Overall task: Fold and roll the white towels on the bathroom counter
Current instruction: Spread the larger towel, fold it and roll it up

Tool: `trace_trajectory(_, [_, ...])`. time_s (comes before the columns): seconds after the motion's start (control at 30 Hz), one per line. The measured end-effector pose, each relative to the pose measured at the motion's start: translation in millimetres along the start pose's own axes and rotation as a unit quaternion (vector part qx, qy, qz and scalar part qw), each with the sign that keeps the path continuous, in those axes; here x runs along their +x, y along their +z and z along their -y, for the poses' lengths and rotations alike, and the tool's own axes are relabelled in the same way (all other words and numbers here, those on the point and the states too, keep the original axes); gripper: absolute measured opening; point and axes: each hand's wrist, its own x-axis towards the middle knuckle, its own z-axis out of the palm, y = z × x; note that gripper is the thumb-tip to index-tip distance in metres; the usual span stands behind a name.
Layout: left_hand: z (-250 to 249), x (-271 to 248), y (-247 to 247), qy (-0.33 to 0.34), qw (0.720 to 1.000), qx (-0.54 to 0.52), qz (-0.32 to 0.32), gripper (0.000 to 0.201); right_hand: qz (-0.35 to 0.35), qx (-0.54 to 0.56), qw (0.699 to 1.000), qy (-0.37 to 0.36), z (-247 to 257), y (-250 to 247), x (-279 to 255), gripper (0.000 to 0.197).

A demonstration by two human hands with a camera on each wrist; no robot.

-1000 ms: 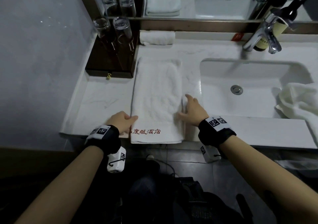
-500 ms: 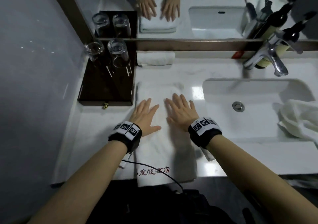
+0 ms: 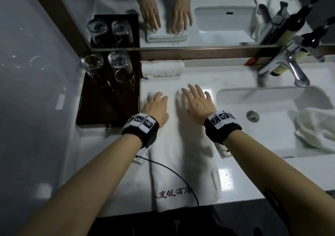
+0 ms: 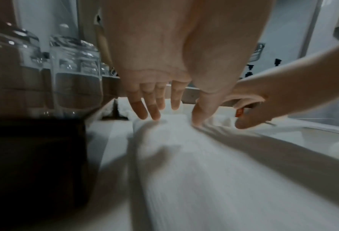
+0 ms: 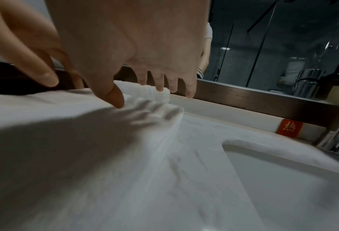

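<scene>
A long folded white towel (image 3: 183, 154) with red lettering lies on the counter (image 3: 112, 181), running from the front edge toward the mirror. Both my hands rest on its far end, fingers straight and spread. My left hand (image 3: 156, 105) is at the far left corner; the left wrist view shows its fingertips (image 4: 154, 115) touching the cloth (image 4: 204, 171). My right hand (image 3: 194, 99) lies flat near the far right corner. In the right wrist view its thumb (image 5: 117, 101) presses the slightly bunched end of the towel (image 5: 85, 156). A rolled white towel (image 3: 162, 69) lies against the back ledge.
A dark tray (image 3: 108, 109) with two upturned glasses (image 3: 119, 65) stands left of the towel. The sink (image 3: 272, 105) and chrome faucet (image 3: 286, 67) are on the right. A crumpled white towel (image 3: 315, 127) hangs over the sink's right rim. A black cable (image 3: 174, 172) crosses the towel.
Both hands have slid along the towel from its near edge, over the middle, to the far end. Their fingers went from touching the side edges to lying spread on top.
</scene>
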Motion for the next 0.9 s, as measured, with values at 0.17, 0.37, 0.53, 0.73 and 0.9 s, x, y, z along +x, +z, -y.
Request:
trace_trajectory(0.17, [12.1, 32.9, -14.4, -0.021, 0.999, 0.009, 0.030, 0.060, 0.057, 0.029, 0.998, 0.011, -4.2, -8.5, 18.9, 0.074])
trace_trajectory(0.37, [26.3, 51.3, -14.9, -0.039, 0.993, 0.106, 0.029, 0.032, 0.094, -0.002, 0.990, 0.101, -31.1, -17.7, 43.8, 0.039])
trace_trajectory(0.53, [38.0, 63.4, -26.2, -0.037, 0.982, 0.177, 0.050, 0.037, 0.045, 0.090, 0.992, 0.081, -49.3, -14.7, 56.3, 0.026])
trace_trajectory(0.73, [39.9, 75.4, -33.4, -0.008, 0.961, 0.256, 0.103, 0.021, 0.059, 0.174, 0.983, 0.029, -46.3, -8.5, 75.1, 0.018])
trace_trajectory(0.9, [37.8, 85.4, -38.1, -0.011, 0.971, 0.229, 0.074, 0.021, 0.036, 0.209, 0.976, 0.045, -61.7, -10.0, 87.9, 0.014])
